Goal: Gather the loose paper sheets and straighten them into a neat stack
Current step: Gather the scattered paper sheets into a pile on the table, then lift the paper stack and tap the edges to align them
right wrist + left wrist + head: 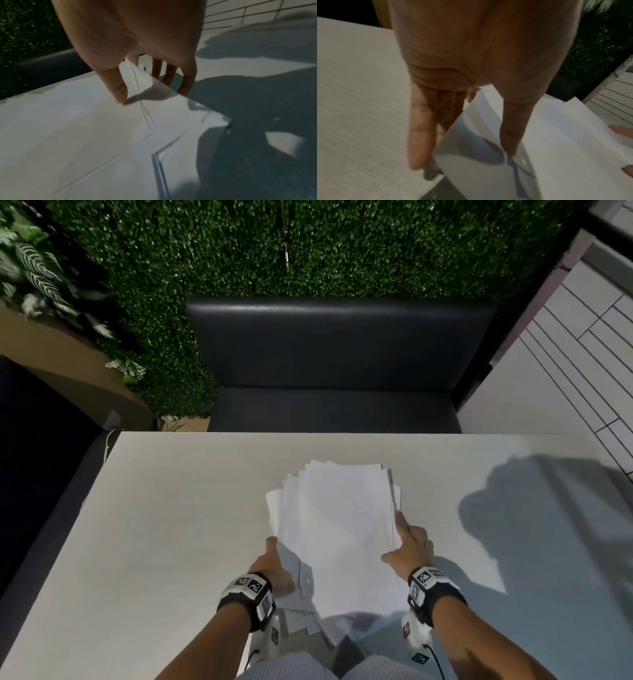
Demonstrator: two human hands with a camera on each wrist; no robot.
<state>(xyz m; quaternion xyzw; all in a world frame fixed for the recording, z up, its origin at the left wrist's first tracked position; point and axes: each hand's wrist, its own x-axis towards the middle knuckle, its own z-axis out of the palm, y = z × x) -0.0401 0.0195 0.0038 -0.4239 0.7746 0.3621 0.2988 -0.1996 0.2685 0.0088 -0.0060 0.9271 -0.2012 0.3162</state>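
Both hands' grip pinches fanned white paper sheets (337,529), likely thumbs on top; smooth pale table (154,508).

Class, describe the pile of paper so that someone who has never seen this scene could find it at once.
Start at the pale table in front of the dark bench. Near its front edge, between the left hand and right hand, lies the pile of paper. It is the only white thing on the table, its sheets fanned unevenly.

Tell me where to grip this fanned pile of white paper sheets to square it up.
Grip the fanned pile of white paper sheets by its two long side edges, left hand and right hand coming in from opposite sides; corners splay at the far end, so tap that end level.
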